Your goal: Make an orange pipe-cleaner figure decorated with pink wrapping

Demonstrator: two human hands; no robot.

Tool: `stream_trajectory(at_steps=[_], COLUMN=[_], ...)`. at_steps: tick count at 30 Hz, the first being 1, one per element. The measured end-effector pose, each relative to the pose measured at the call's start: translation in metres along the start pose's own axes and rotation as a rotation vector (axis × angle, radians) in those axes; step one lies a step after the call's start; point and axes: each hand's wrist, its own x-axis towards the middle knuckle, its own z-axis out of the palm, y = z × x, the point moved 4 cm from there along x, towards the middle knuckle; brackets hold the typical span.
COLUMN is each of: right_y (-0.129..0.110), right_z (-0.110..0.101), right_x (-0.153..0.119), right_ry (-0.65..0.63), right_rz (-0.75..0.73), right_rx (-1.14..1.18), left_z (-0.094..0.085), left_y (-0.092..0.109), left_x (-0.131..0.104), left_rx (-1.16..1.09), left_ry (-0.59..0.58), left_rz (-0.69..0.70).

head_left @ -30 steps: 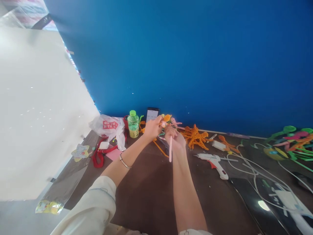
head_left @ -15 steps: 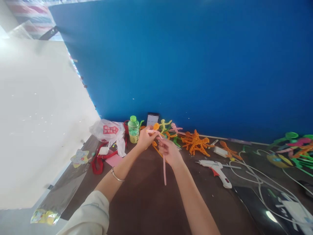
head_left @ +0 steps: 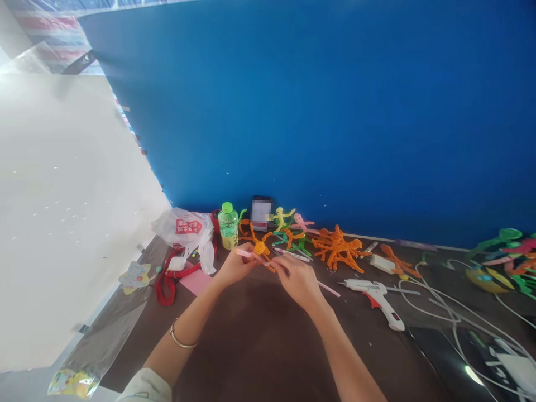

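Note:
A pink pipe cleaner (head_left: 329, 288) runs between my hands, its short end poking out by my left fingers and its long tail showing beyond my right hand. My left hand (head_left: 235, 268) pinches it on the left. The fingertips of my right hand (head_left: 298, 280) close on it just to the right. Right at the fingertips is an orange pipe-cleaner figure (head_left: 260, 247) with thin limbs spread out; whether my left fingers also grip it I cannot tell. Behind my hands lie a white pen (head_left: 292, 254), a yellow figure (head_left: 280, 216) and a pink figure (head_left: 300, 221).
A green-capped bottle (head_left: 228, 226) and a plastic bag (head_left: 184, 226) stand at the back left, near a red strap (head_left: 165, 287). Orange pipe-cleaner figures (head_left: 338, 248) are heaped right of centre. A glue gun (head_left: 377, 298), white cables (head_left: 435, 307) and a dark glossy panel (head_left: 444, 357) occupy the right.
Both hands have come lower and slightly apart. The pink pipe cleaner's tail, which hung down, now points to the right. The orange figure shows more fully between my hands.

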Motion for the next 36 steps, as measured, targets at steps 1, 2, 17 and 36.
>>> stream_trajectory(at_steps=[1,2,17,36], right_y=[0.001,0.002,0.021,0.009], right_z=[0.000,-0.001,0.073,0.050], right_x=[-0.001,-0.002,-0.030,-0.033], right_ry=[0.000,0.006,0.181,0.100], right_rz=[0.015,0.039,0.579,0.126], right_rx=[0.078,0.181,1.267,-0.237], left_z=[0.000,0.000,0.047,0.029], left_y=[0.000,-0.002,-0.044,-0.062], left_x=[-0.002,-0.004,-0.022,-0.031], left_rx=[-0.082,-0.167,-0.849,-0.011], left_ry=[-0.048,-0.087,0.182,0.383], left_rz=[-0.036,-0.081,-0.290,-0.108])
